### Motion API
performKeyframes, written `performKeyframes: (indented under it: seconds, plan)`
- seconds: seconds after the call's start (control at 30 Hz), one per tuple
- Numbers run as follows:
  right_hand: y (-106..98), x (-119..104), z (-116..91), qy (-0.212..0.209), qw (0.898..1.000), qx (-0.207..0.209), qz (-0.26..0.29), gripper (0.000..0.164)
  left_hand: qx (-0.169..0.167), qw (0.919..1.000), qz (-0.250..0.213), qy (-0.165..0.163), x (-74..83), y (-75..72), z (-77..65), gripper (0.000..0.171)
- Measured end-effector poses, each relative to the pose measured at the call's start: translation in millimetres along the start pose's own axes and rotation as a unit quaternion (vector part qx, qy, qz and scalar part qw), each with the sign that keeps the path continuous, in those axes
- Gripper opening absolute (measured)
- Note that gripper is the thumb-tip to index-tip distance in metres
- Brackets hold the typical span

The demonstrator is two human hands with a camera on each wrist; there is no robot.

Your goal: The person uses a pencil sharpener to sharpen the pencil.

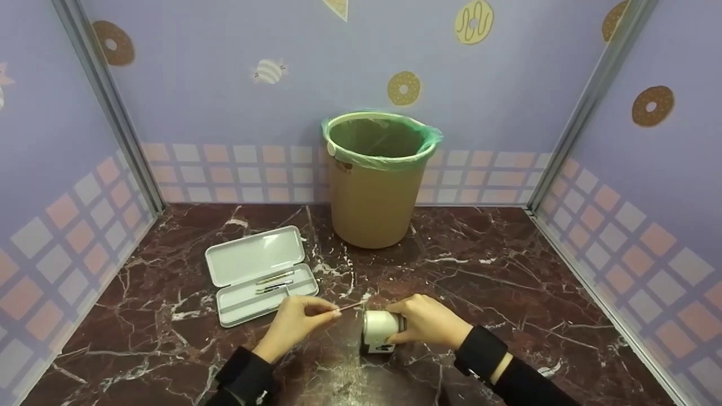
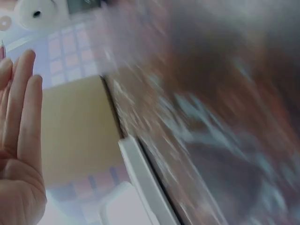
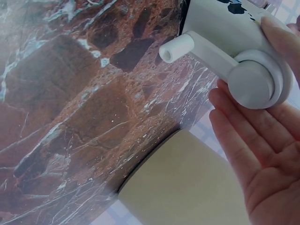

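Observation:
A thin reddish pencil [image 1: 351, 307] is pinched between the thumb and fingertips of my left hand [image 1: 296, 324], its tip directed right. Just beyond that tip stands a white hand-crank pencil sharpener [image 1: 379, 324] on the tabletop. My right hand [image 1: 431, 321] holds the sharpener from its right side. In the right wrist view, the thumb lies on one side of the sharpener's body and the fingers by the crank's round hub [image 3: 251, 84]. The left wrist view shows the sharpener's round front [image 2: 36, 14] with a dark hole. Pencil and sharpener appear apart.
Left of the hands lies an open white pencil case [image 1: 256, 258] with several pencils [image 1: 275, 282] inside. Behind them a tan bin [image 1: 375, 203] with a green liner stands near the back wall. Patterned panels enclose the dark marble-look tabletop [image 1: 496, 293].

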State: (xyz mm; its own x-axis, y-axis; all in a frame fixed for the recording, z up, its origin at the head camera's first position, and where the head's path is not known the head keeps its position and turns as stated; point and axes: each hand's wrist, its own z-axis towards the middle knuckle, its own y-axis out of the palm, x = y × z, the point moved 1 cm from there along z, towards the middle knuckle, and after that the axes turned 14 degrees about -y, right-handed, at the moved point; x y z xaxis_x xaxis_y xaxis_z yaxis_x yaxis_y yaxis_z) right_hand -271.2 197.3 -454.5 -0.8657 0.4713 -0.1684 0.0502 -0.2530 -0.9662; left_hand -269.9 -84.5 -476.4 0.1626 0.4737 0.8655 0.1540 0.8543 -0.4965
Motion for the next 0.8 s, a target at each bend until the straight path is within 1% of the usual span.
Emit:
performKeyframes:
  seconds: [0.13, 0.27, 0.47, 0.53, 0.57, 0.7, 0.77, 0.8]
  plan:
    - [0.2, 0.3, -0.3, -0.003, 1.000, 0.005, -0.003, 0.032, 0.003, 0.9980, -0.060, -0.020, 16.7, 10.2, 4.3, 0.017]
    - [1.2, 0.5, -0.7, -0.008, 1.000, 0.011, -0.001, 0.031, 0.015, 0.9925, -0.117, -0.029, 33.1, 20.1, 7.4, 0.020]
    - [2.7, 0.8, -1.4, -0.006, 1.000, 0.019, 0.016, 0.031, 0.025, 0.9798, -0.198, -0.018, 58.3, 34.1, 13.1, 0.023]
    - [3.1, 0.9, -2.0, 0.002, 0.999, 0.024, 0.029, 0.032, 0.027, 0.9733, -0.227, -0.019, 66.9, 38.7, 15.1, 0.023]
    - [3.4, 0.9, -2.4, 0.005, 0.999, 0.027, 0.035, 0.033, 0.025, 0.9685, -0.247, -0.022, 71.0, 40.9, 15.7, 0.024]
    - [4.7, 0.9, -3.7, 0.015, 0.998, 0.038, 0.048, 0.038, 0.009, 0.9443, -0.328, -0.027, 83.8, 47.9, 16.7, 0.026]
    - [5.2, 1.0, -3.5, 0.016, 0.998, 0.041, 0.051, 0.038, 0.005, 0.9359, -0.352, -0.021, 87.8, 50.3, 16.9, 0.027]
    - [5.4, 1.0, -3.2, 0.017, 0.998, 0.041, 0.051, 0.037, 0.005, 0.9332, -0.359, -0.019, 89.1, 51.1, 16.9, 0.027]
